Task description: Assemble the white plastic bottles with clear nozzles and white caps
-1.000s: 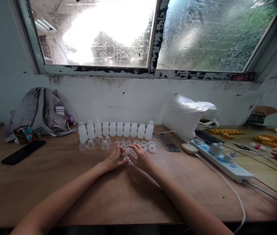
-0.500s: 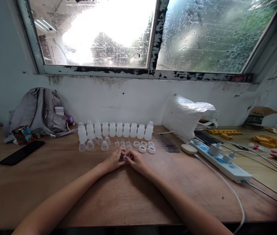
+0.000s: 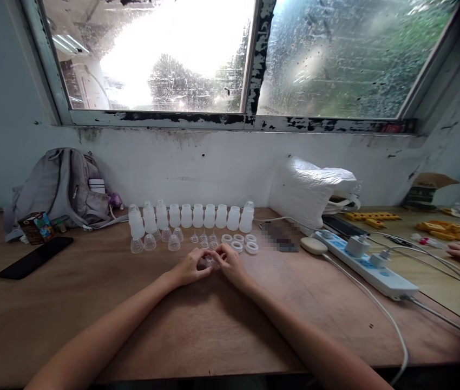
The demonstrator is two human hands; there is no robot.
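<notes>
Wooden surface [image 3: 51, 303], brown, spread wide under everything noted here. Along its far side, a row of frosted bottles [image 3: 198, 216], upright, some at the ends topped with clear domes. Nearer, apart from the row, left hand [image 3: 190, 266] and right hand [image 3: 230, 265], fingertips meeting. Between row and hands, left to right: loose domed covers [image 3: 174, 244], small clear nipples [image 3: 203, 237], white rings [image 3: 251, 248], the nipples just beyond the fingertips. Smallest in play: a clear piece [image 3: 209, 262] (glassy, half hidden by fingers, exact shape cannot be told), in the gap between both hands; whether it touches the surface, cannot tell. Left hand pinches it from the left, thumb on the near side; right hand pinches it from the right, fingers bent over it
</notes>
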